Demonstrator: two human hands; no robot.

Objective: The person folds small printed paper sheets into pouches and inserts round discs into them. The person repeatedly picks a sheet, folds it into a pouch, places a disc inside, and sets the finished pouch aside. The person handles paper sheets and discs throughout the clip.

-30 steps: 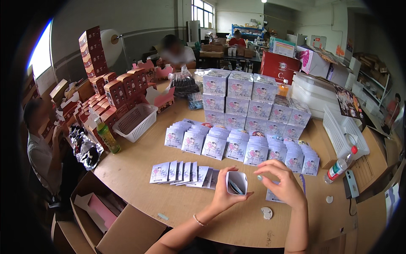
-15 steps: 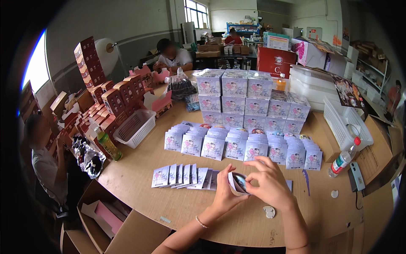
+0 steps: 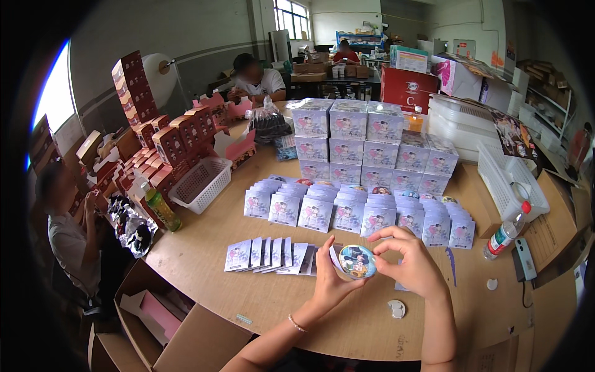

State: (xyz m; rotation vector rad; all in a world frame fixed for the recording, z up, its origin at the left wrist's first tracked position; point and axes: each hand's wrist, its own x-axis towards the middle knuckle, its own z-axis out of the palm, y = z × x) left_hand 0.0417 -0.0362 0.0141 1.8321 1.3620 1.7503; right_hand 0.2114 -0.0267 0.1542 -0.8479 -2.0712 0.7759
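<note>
My right hand (image 3: pixel 409 263) pinches the edge of a round button badge (image 3: pixel 357 261) with a colourful cartoon picture on its face. Just left of it, my left hand (image 3: pixel 333 279) grips a small pale paper packet (image 3: pixel 334 256), mostly hidden behind the badge and fingers. Badge and packet overlap in this view, so I cannot tell whether they touch. Left of my hands lies a fanned row of flat lilac packets (image 3: pixel 266 254). Beyond, long rows of similar packets (image 3: pixel 315 214) stand on the table, several with round badges peeping out at the back.
Stacked lilac boxes (image 3: pixel 347 149) rise behind the packets. White baskets (image 3: pixel 201 186) stand at left and right. A green-labelled bottle (image 3: pixel 160 211), a water bottle (image 3: pixel 508 230) and a phone (image 3: pixel 522 263) flank the wooden table (image 3: pixel 204 285). Two people sit left and beyond; another is farther back.
The badge, earlier inside the packet's mouth, now shows its whole picture face outside it. My right hand has shifted slightly right and turned the badge's face into view.
</note>
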